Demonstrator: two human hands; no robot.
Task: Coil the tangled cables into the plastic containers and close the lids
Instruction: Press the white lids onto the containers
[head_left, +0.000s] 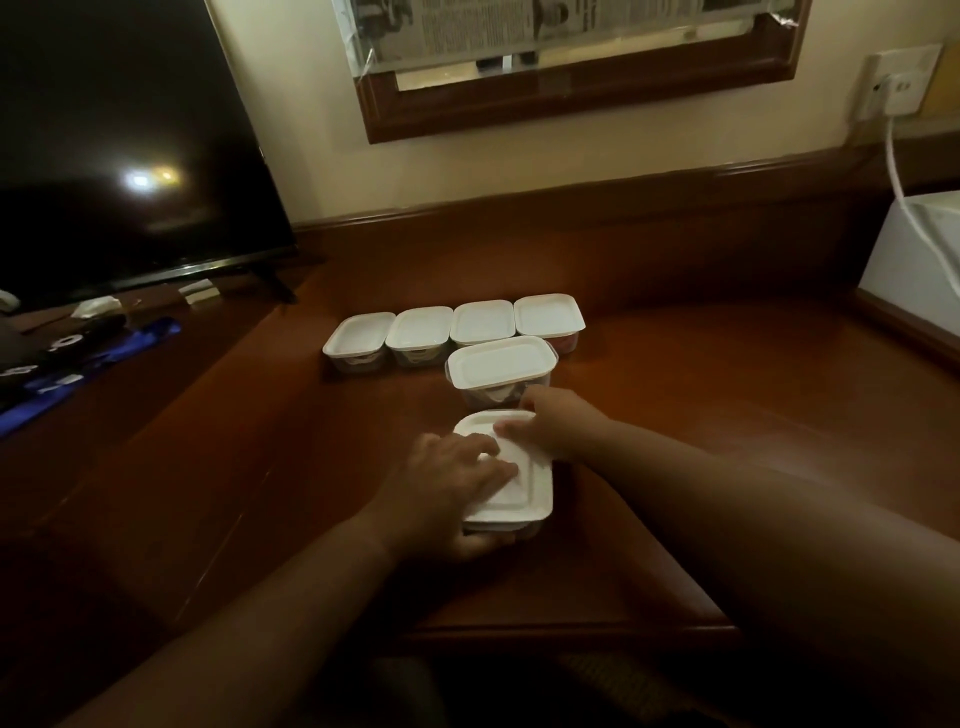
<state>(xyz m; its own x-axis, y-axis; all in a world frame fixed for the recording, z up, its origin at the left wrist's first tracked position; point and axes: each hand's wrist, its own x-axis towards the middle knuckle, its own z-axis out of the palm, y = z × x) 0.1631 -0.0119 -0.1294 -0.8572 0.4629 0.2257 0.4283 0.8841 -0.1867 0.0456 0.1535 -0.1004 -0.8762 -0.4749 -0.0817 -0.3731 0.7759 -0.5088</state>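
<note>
Left hand reaches in from lower left, palm down, fingers spread flat on white lid of nearest container, thumb curled under near edge. Right hand comes from right, fingertips bent, pressing lid's far corner. Container sits frame centre on wooden desk, long axis running near-to-far, tilted slightly right. Lidded container just beyond; four more in row behind.
</note>
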